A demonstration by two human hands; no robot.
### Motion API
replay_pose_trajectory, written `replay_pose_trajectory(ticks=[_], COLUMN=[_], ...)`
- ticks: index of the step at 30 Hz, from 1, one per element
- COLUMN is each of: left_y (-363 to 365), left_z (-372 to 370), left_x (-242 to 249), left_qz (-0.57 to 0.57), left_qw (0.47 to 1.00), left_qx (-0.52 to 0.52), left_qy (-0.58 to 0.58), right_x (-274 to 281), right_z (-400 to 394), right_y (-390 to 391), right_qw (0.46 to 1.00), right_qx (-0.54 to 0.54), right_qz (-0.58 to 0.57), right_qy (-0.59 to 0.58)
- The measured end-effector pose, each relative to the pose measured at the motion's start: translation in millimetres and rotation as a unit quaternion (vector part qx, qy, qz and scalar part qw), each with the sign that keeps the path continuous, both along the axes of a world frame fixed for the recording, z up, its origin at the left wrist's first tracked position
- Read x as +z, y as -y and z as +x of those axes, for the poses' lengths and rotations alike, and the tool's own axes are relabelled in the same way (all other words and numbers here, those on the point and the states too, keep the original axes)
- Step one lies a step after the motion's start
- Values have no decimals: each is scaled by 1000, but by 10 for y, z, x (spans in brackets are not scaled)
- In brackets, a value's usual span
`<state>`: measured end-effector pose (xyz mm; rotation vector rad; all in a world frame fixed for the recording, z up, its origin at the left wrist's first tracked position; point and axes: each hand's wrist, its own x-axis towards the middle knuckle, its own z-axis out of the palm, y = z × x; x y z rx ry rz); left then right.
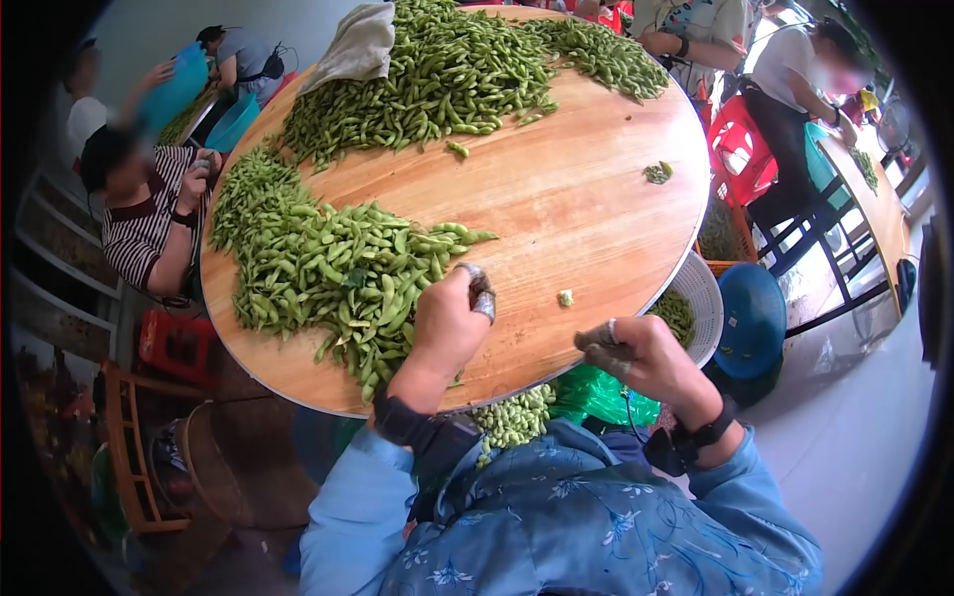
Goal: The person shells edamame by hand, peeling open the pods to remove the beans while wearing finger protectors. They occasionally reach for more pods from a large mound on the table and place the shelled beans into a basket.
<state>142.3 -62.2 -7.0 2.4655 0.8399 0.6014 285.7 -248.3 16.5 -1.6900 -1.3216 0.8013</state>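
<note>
Head view: left hand beside the pod heap, right hand well apart, fingers curled, hold unclear; apparently shelling, calling for a firm pinch.

The pods are green, the wood-grained table tan, the apron blue with white floral print.

Long blue sleeves were worn, with a blue top dotted with pale flowers. Black bands were strapped round both wrists. Some fingers were wrapped in grey.
</note>
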Motion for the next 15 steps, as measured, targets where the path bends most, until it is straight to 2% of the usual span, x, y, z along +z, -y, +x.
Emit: replay_pose_trajectory(ticks=[2,3,4,5,6,8,9,10,12,14,15], left_y=[54,89,160,227,289,405,429,446,492,497,486], left_z=[-148,-244,-314,-380,-435,-498,-498,-494,-494,-502,-511], left_x=[-21,30,36,33,47,119,103,94,219,255,246], left_qz=[-240,-299,-300,-337,-373,-438,-453,-467,-507,-546,-535], left_qw=[958,948,948,925,895,865,850,833,824,809,822], left_qx=[-9,-3,-1,-44,-85,-104,-110,-117,-72,-26,-65], left_qy=[156,112,110,171,231,221,247,273,244,216,182], right_x=[-62,-96,-125,-132,-99,-18,-68,-103,-141,-100,-69], right_z=[-140,-182,-206,-228,-252,-307,-351,-381,-419,-449,-465], right_y=[-158,-226,-299,-368,-424,-502,-538,-559,-575,-550,-532], right_qw=[973,972,952,924,923,886,857,857,912,927,940], right_qx=[-25,-25,9,42,43,84,89,90,68,61,53], right_qz=[22,21,27,33,31,-24,-15,-18,87,77,71], right_qy=[-229,-232,-306,-379,-381,-455,-507,-507,-396,-362,-330])
